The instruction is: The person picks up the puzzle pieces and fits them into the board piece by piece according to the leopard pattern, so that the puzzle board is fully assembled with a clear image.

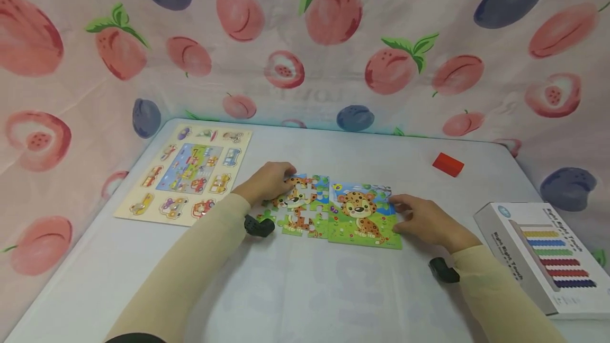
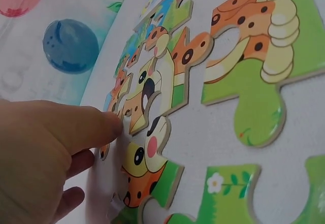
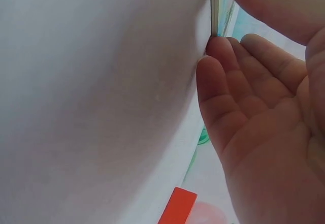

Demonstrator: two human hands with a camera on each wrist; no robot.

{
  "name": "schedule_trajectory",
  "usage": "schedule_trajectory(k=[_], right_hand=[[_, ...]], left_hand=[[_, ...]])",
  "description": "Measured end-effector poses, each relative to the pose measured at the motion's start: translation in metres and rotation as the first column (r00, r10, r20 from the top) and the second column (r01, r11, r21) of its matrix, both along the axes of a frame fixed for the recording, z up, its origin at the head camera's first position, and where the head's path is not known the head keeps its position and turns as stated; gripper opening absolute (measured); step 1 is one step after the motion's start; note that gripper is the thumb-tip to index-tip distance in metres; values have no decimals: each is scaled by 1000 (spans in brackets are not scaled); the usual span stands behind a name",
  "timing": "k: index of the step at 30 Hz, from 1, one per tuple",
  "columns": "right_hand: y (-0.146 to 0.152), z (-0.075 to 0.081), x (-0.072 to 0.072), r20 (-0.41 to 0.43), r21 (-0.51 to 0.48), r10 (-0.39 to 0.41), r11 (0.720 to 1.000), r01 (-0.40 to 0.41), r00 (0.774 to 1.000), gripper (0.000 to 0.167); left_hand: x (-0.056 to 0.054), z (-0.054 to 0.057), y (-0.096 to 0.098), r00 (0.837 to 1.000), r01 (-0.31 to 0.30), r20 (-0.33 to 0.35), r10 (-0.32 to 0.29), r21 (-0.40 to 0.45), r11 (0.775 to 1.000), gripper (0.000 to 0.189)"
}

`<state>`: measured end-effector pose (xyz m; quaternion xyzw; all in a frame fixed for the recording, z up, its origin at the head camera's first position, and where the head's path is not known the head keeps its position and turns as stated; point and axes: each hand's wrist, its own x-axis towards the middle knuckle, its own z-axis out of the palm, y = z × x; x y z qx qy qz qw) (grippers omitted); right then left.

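Observation:
Flat leopard jigsaw pieces [image 1: 298,202] lie in a loose group, with gaps between several of them. At their far left side my left hand [image 1: 270,180] reaches over; in the left wrist view, a fingertip [image 2: 112,126] touches or nearly touches the edge of a piece [image 2: 136,115]. Right beside the pieces is a square leopard picture board [image 1: 364,213] showing the whole animal. My right hand [image 1: 426,221] rests by that board's right edge, thumb and fingers spread along the side. In the right wrist view the board's thin edge [image 3: 215,10] stands by the fingertips.
A wooden peg puzzle board [image 1: 135,209] with vehicle pictures lies at the left. At the back right is a red block [image 1: 448,164]. A white box [image 1: 524,258] with coloured strips printed on it stands at the right edge of the white table [image 1: 305,290]. Fruit-printed cloth [image 1: 190,94] hangs behind.

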<state>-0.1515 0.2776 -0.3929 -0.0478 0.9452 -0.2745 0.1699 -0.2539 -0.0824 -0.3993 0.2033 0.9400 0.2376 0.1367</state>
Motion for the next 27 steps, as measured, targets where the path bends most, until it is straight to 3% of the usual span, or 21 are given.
schedule_trajectory(k=[6, 18, 23, 27], right_hand=[[-2, 2, 1, 2, 4, 7, 1000, -7, 1000, 71], [-1, 1, 2, 7, -7, 14, 1000, -14, 1000, 70], [0, 1, 3, 4, -8, 15, 1000, -15, 1000, 70], [1, -1, 2, 4, -9, 4, 1000, -3, 1000, 71]], left_hand=[[1, 0, 0, 1000, -14, -5, 14, -38, 999, 42], [-1, -2, -7, 999, -10, -36, 9, -34, 999, 42], [0, 2, -9, 999, -22, -38, 22, 2, 1000, 42], [2, 7, -5, 998, 6, -58, -5, 15, 1000, 41]])
